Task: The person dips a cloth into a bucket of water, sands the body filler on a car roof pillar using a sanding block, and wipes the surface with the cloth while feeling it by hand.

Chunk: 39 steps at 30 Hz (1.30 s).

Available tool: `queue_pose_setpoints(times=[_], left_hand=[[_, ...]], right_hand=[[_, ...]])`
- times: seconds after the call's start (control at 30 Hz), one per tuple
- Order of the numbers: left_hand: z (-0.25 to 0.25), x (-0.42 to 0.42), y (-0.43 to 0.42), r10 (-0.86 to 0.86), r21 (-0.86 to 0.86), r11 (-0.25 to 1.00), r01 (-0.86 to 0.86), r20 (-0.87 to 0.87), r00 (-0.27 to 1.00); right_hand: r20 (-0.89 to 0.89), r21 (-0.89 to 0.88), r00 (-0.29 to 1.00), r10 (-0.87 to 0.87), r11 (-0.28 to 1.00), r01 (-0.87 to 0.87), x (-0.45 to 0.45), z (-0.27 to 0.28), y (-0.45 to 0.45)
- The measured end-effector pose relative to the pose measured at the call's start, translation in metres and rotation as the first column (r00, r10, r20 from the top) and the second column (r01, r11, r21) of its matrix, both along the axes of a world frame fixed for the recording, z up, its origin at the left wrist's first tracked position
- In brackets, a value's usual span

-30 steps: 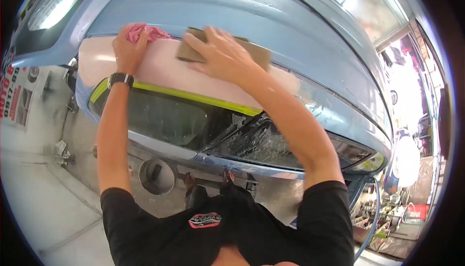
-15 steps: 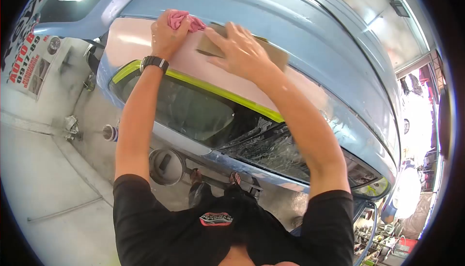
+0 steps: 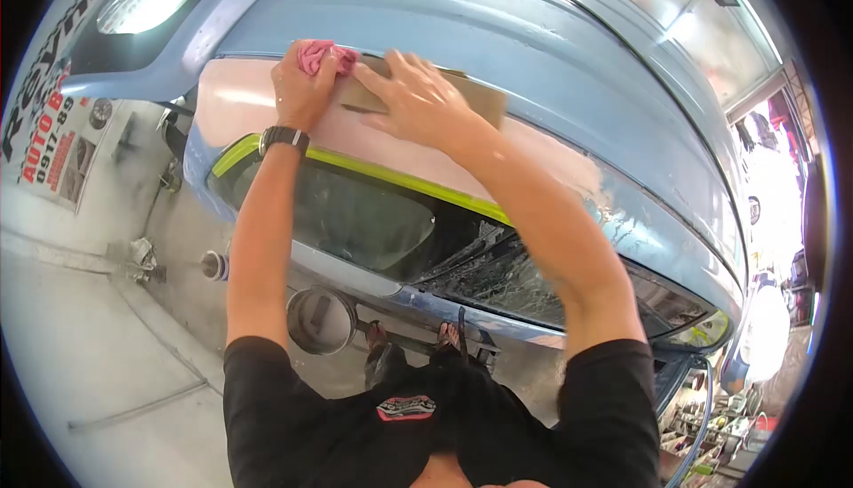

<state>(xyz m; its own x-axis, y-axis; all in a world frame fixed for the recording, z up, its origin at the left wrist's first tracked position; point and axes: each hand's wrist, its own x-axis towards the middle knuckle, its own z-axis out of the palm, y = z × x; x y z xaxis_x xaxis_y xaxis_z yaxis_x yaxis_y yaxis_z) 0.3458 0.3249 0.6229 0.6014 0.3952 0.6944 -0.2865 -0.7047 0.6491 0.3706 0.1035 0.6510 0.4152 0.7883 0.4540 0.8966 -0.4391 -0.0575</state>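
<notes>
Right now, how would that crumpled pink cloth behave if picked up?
The crumpled pink cloth would probably hang limp, since it bunches in soft folds in the left hand. It looks light, being small enough for one hand.

Left of the left hand (image 3: pixel 304 92), a lettered banner (image 3: pixel 67 146) is displayed against a pale wall (image 3: pixel 34 217); a brightly lit opening (image 3: pixel 766 212) is seen far right of the right hand (image 3: pixel 418 97).

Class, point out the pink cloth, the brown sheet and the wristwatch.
Pink cloth (image 3: pixel 313 55): head view, crumpled folds.
Brown sheet (image 3: pixel 486 103): head view, uncovered right end.
Wristwatch (image 3: pixel 284 136): head view, dark band.
</notes>
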Motion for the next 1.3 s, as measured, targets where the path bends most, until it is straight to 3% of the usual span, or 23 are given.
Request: queue_pose_setpoints(times=[0.1, 0.23, 0.33, 0.4, 0.47, 0.57, 0.63, 0.67, 0.7, 0.8, 0.83, 0.9, 1.0, 1.07, 1.17, 1.3], left_hand=[[-0.002, 0.003, 0.002, 0.010, 0.029, 1.000, -0.011, 0.019, 1.000], [0.001, 0.001, 0.001, -0.016, 0.004, 1.000, 0.016, 0.006, 1.000], [-0.003, 0.003, 0.000, -0.011, -0.012, 1.000, 0.011, 0.012, 1.000], [0.000, 0.002, -0.001, -0.013, -0.010, 1.000, 0.014, 0.042, 0.999], [0.002, 0.003, 0.001, -0.016, 0.019, 1.000, 0.015, 0.017, 1.000], [-0.003, -0.003, 0.003, 0.012, 0.027, 1.000, -0.011, -0.042, 0.999], [0.004, 0.004, 0.017, 0.015, 0.071, 0.997, -0.013, -0.029, 0.999], [0.002, 0.002, 0.027, 0.012, 0.102, 0.995, -0.009, -0.022, 1.000], [-0.005, -0.003, 0.036, 0.010, 0.130, 0.991, -0.007, -0.025, 1.000], [-0.013, 0.000, 0.065, 0.012, 0.002, 1.000, -0.012, 0.066, 0.998], [-0.008, -0.002, 0.060, 0.080, 0.062, 0.995, -0.082, 0.027, 0.996], [-0.011, 0.000, 0.057, 0.055, 0.006, 0.998, -0.055, 0.032, 0.998], [-0.010, 0.001, 0.061, 0.097, 0.064, 0.993, -0.100, 0.039, 0.995], [-0.009, -0.001, 0.059, 0.115, 0.063, 0.991, -0.117, 0.043, 0.992], [-0.007, -0.002, 0.059, 0.080, 0.003, 0.997, -0.081, 0.040, 0.996], [-0.005, -0.006, 0.054, 0.062, -0.028, 0.998, -0.063, -0.024, 0.998]], right_hand=[[-0.066, -0.088, 0.998, 0.025, 0.996, -0.031, -0.003, 0.009, -0.039], [0.006, -0.147, 0.989, -0.146, 0.978, 0.146, -0.035, 0.016, -0.208], [0.003, -0.129, 0.982, -0.190, 0.974, 0.188, -0.039, 0.016, -0.204], [-0.042, -0.141, 0.992, -0.120, 0.984, 0.113, -0.025, 0.019, -0.119], [0.001, -0.040, 0.999, -0.044, 0.998, 0.044, -0.006, 0.005, -0.035], [-0.102, -0.042, 0.994, 0.026, 0.999, -0.030, 0.001, 0.015, -0.021], [0.085, -0.039, 0.996, -0.031, 0.999, 0.035, -0.003, -0.002, -0.088], [-0.129, -0.170, 0.985, -0.111, 0.981, 0.088, -0.017, 0.020, -0.129], [-0.007, -0.141, 0.987, -0.161, 0.977, 0.158, -0.028, 0.018, -0.176], [-0.044, -0.141, 0.967, -0.252, 0.960, 0.243, -0.047, 0.018, -0.260], [-0.025, -0.150, 0.969, -0.247, 0.959, 0.240, -0.041, 0.018, -0.244], [0.007, -0.155, 0.970, -0.242, 0.958, 0.240, -0.033, 0.018, -0.176], [0.034, -0.066, 0.996, -0.078, 0.995, 0.080, -0.006, 0.011, -0.025], [-0.031, -0.067, 0.999, -0.026, 0.997, 0.024, 0.001, 0.016, 0.019], [-0.131, -0.166, 0.988, -0.080, 0.984, 0.058, -0.014, 0.030, -0.046], [0.005, -0.133, 0.991, -0.132, 0.982, 0.132, -0.038, 0.020, -0.204]])
